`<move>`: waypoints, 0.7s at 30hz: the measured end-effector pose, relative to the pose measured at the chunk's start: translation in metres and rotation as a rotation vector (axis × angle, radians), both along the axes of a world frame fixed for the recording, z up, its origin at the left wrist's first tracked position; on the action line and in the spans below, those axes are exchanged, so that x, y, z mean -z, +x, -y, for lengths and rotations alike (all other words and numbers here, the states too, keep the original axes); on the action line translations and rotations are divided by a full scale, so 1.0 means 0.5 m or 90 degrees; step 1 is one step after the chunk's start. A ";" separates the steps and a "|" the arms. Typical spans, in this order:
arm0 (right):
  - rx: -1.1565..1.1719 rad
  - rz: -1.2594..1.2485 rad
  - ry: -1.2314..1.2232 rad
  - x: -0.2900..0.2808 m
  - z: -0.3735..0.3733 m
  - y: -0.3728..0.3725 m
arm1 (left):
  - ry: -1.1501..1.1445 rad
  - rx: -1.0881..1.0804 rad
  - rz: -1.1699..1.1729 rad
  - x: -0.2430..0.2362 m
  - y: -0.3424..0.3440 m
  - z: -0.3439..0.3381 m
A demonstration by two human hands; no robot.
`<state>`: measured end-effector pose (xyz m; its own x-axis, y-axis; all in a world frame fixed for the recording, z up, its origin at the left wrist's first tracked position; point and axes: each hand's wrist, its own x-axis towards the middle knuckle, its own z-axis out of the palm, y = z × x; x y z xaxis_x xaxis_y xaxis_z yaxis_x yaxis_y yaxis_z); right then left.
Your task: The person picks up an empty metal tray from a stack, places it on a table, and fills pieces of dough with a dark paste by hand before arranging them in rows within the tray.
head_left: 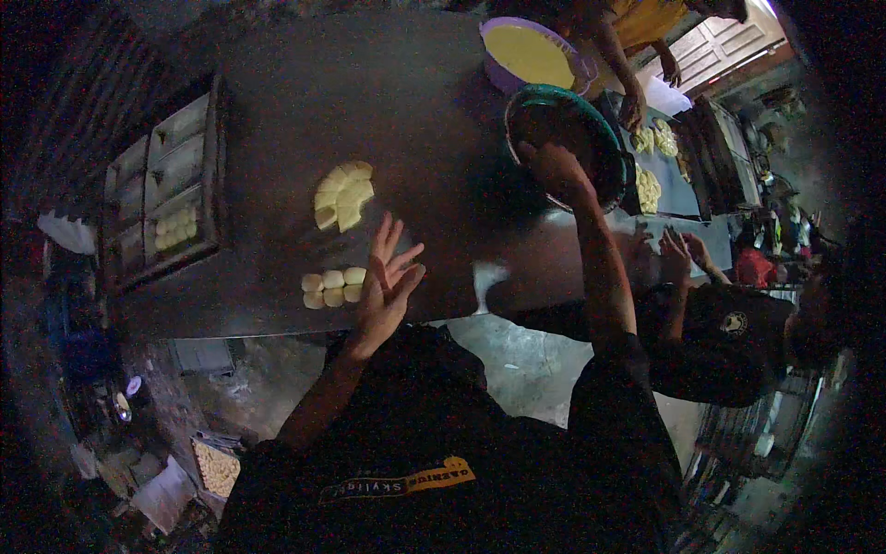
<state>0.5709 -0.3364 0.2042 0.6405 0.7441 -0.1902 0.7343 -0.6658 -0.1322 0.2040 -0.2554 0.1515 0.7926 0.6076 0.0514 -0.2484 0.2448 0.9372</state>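
My left hand (388,291) is open above the dark table (277,111), its fingers spread and nothing held. Just beside it lie small round dough pieces (328,288) in two short rows, partly covered by the hand. Farther off on the table sits a larger cluster of pale dough pieces (342,194), pressed together in a curved clump. My right arm reaches over a dark basin with a green rim (614,138). The right hand (558,171) is inside or over that basin; its fingers are too dark to make out, as are the basin's contents.
A purple tub (489,69) of pale yellow mixture stands behind the basin. At left is a divided tray (219,175) with dough balls in one compartment. On the right, co-workers' hands (632,109) (678,254) are near a tray (678,189) of shaped dough.
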 end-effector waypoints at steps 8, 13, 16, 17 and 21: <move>0.050 -0.087 0.106 0.024 -0.029 -0.036 | -0.078 0.187 -0.082 -0.047 -0.028 -0.071; 0.003 -0.704 0.370 -0.061 -0.084 -0.371 | -0.223 0.005 -0.037 -0.053 -0.055 -0.097; 0.073 -0.715 0.301 -0.068 -0.107 -0.472 | -0.176 0.034 -0.089 0.016 -0.091 -0.124; 0.075 -0.743 0.339 -0.059 -0.126 -0.497 | -0.219 0.007 -0.092 0.021 -0.098 -0.127; -0.141 -0.362 0.363 -0.048 -0.150 -0.549 | -0.283 -0.106 -0.135 -0.030 -0.121 -0.148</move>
<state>0.2963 -0.2613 0.2281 0.3880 0.9216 0.0044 0.5600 -0.2320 -0.7953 0.1434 -0.1813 0.1668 0.6483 0.6524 -0.3925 -0.1332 0.6047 0.7852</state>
